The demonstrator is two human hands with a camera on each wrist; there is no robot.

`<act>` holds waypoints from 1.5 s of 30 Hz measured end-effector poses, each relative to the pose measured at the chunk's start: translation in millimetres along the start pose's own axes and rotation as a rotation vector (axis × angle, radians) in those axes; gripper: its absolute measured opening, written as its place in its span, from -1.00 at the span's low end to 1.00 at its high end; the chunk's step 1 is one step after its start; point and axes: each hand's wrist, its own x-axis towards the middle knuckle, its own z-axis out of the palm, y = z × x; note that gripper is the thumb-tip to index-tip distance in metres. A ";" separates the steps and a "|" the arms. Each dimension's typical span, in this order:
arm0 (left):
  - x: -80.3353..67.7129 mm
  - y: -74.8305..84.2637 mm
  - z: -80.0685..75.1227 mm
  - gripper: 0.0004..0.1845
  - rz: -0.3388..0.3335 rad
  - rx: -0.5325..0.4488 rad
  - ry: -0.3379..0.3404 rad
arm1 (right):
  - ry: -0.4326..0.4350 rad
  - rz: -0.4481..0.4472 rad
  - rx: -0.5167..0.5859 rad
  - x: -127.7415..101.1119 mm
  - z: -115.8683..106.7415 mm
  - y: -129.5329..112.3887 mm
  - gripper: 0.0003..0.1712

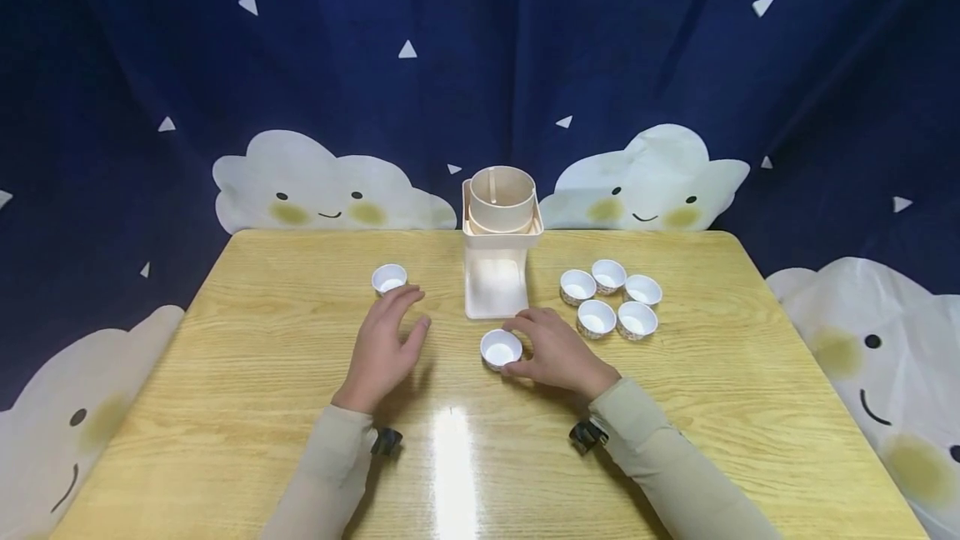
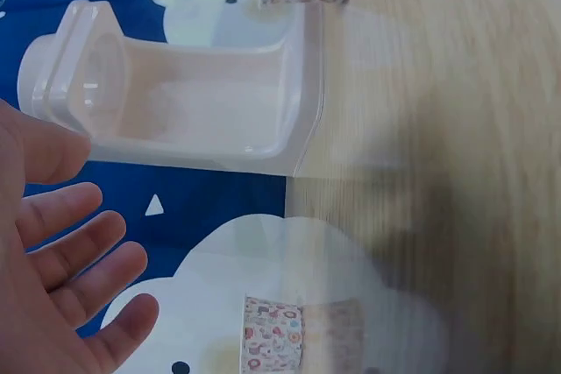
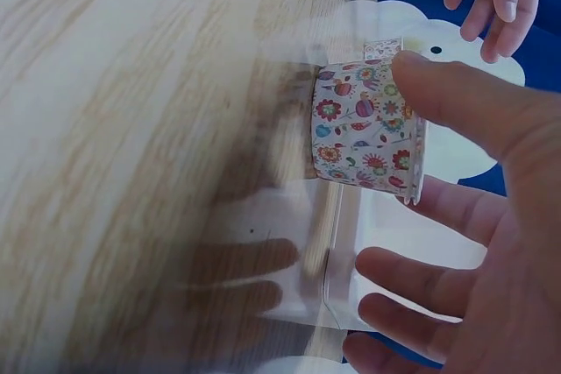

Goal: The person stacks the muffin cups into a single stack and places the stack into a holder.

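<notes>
A small white paper cup (image 1: 501, 340) with a colourful floral print stands on the table in front of the cream plastic stand. My right hand (image 1: 558, 352) pinches it between thumb and index finger. In the right wrist view the thumb lies at the rim of this cup (image 3: 364, 133), while the other fingers are spread apart from it. My left hand (image 1: 381, 350) is held over the table with loosely bent fingers and nothing in it. Just beyond its fingertips sits another paper cup (image 1: 389, 276), partly hidden by the hand in the head view.
The cream plastic stand (image 1: 497, 273), topped by a round open container (image 1: 502, 198), is at the table's back middle. Several more paper cups (image 1: 596, 319) cluster to its right. A dark blue curtain (image 1: 480, 48) with clouds hangs behind the wooden table (image 1: 247, 357).
</notes>
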 end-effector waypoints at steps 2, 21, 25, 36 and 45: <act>0.3 -2.0 -0.1 -0.62 -0.003 -0.006 0.016 | -0.003 0.006 0.002 -0.5 -0.4 -0.1 -0.27; 12.4 -18.6 -20.0 -0.61 -0.003 0.055 -0.011 | -0.001 0.025 0.017 -1.4 -0.9 -2.4 -0.27; 13.3 -19.2 -22.3 -0.60 -0.013 0.048 -0.005 | 0.001 0.023 0.012 -1.2 -0.2 -1.6 -0.26; 10.3 -28.2 -16.2 -0.57 -0.036 0.077 -0.008 | -0.002 0.026 0.010 -4.6 3.9 -0.3 -0.25; 12.7 -38.1 -23.0 -0.53 -0.099 0.103 0.015 | 0.005 0.030 0.000 -1.3 2.5 -0.8 -0.25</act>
